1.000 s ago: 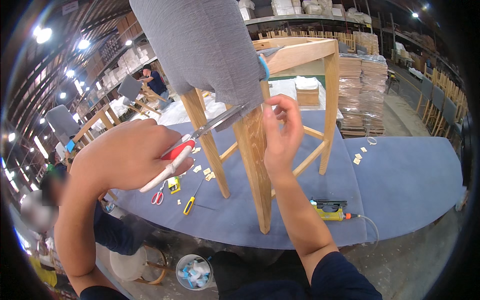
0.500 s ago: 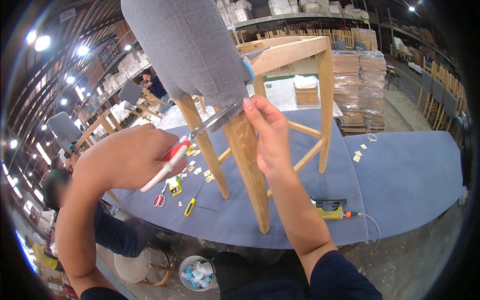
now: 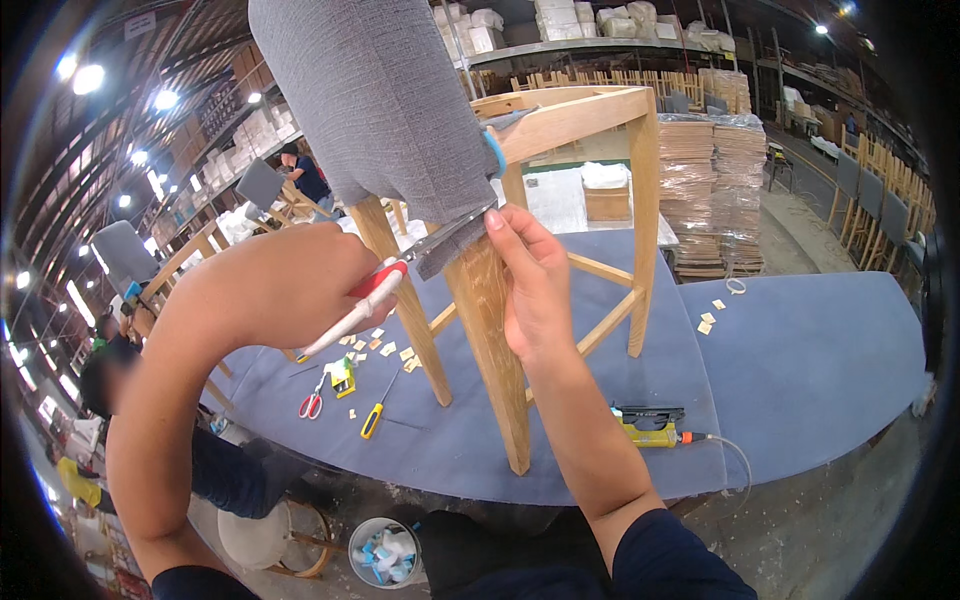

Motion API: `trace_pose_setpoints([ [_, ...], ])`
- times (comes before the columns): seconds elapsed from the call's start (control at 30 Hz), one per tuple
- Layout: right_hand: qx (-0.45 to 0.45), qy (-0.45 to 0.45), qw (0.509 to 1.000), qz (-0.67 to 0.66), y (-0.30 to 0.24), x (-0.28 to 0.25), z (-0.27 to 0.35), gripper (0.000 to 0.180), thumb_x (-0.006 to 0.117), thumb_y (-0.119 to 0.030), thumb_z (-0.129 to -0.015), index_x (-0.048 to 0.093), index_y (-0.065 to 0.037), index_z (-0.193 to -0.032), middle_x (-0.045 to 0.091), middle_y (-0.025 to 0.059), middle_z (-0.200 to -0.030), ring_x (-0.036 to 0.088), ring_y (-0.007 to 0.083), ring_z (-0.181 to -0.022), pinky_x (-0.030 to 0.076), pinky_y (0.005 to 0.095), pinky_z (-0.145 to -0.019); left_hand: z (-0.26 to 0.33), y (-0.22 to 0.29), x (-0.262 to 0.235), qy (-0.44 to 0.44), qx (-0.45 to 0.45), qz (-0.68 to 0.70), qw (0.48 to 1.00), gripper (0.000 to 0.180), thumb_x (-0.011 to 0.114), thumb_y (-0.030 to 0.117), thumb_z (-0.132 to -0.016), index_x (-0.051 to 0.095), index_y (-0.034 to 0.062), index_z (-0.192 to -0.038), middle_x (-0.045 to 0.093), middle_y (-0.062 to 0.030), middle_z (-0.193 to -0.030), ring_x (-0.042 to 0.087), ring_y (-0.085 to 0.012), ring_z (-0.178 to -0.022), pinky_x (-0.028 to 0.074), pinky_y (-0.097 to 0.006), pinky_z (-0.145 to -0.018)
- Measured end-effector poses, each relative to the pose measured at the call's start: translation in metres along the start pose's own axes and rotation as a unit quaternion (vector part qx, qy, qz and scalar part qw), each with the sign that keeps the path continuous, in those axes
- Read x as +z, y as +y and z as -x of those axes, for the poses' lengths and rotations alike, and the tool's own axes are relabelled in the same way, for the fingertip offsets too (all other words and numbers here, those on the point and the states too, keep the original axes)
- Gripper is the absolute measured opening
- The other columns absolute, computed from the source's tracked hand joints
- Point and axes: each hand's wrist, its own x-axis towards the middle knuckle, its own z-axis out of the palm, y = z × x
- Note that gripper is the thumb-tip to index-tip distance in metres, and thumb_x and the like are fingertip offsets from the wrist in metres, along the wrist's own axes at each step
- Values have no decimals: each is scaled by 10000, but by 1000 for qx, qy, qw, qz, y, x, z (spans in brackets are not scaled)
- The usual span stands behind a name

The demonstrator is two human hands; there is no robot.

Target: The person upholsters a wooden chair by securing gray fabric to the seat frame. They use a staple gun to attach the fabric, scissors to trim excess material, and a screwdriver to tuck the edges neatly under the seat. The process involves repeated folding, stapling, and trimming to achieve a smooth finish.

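Right hand point(image 3: 535, 290) raised, fingers point(image 3: 497, 222) pinching the loose lower edge of grey fabric point(image 3: 385, 100) against the top of a wooden chair leg point(image 3: 490, 340). Left hand point(image 3: 285, 285) closed around the red and white handles of scissors point(image 3: 395, 275), blades open on the fabric edge just beside the right fingertips.

Fabric wrapped over the back of a chair point(image 3: 570, 130) standing upside down, pale wooden legs and rails pointing up and to the right. Chair resting on a blue-covered worktable point(image 3: 800, 360).

On the table near the left hand: a second pair of red-handled scissors point(image 3: 312, 400), a yellow-handled screwdriver point(image 3: 377, 410), a small yellow and green object point(image 3: 343, 377), and scattered pale scraps point(image 3: 385, 348). Below the right forearm, near the table's front edge, a yellow and black power tool point(image 3: 650, 425) with a cord trailing to the right.

Under the table edge, a round bucket point(image 3: 385, 550) holding white and blue bits, with a round stool point(image 3: 270, 535) to its left.

In the background, a warehouse with stacked boards point(image 3: 715, 190), shelves of white bundles, more chairs, and another person point(image 3: 305, 175) far off on the left.
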Motion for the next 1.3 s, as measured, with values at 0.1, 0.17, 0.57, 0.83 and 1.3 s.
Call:
trace_pose_setpoints([
  [0.1,-3,-1,1000,5,0,-3,-1,119,761,-182,-1005,704,-78,-993,610,-69,-998,547,33,-947,409,237,-903,-4,6,-7,-16,-13,15,1000,448,606,374,-1029,658,-25,-833,628,-233,-704,632,-441,-717,499,-499,-696],
  [0.17,1,0,1000,7,-1,-5,-2,112,760,-170,-1002,700,-76,-990,608,-63,-1010,549,37,-953,414,240,-907,-8,4,-4,8,9,-10,1000,423,617,366,-1017,664,-12,-831,624,-225,-690,635,-431,-700,500,-496,-683],
  [0.57,69,0,900,430,41,-165,213,141,707,-24,-936,606,3,-842,606,54,-812,563,129,-785,470,300,-739,72,-4,234,-114,-5,256,960,453,714,595,-913,746,144,-934,661,-162,-690,682,-414,-719,528,-502,-648],
  [0.83,419,39,696,582,-17,-202,398,232,781,-128,-924,667,21,-789,596,-25,-664,507,38,-645,422,240,-611,90,-21,508,-57,-492,316,809,601,715,618,-852,785,39,-998,744,-259,-1056,718,-472,-1003,585,-541,-880],
  [1.3,358,-272,713,538,128,-118,335,149,720,-38,-942,730,60,-1054,752,141,-895,700,184,-802,561,322,-797,99,132,513,85,-129,697,700,424,630,431,-1044,682,81,-1277,772,-171,-1035,752,-356,-928,577,-445,-816],
])
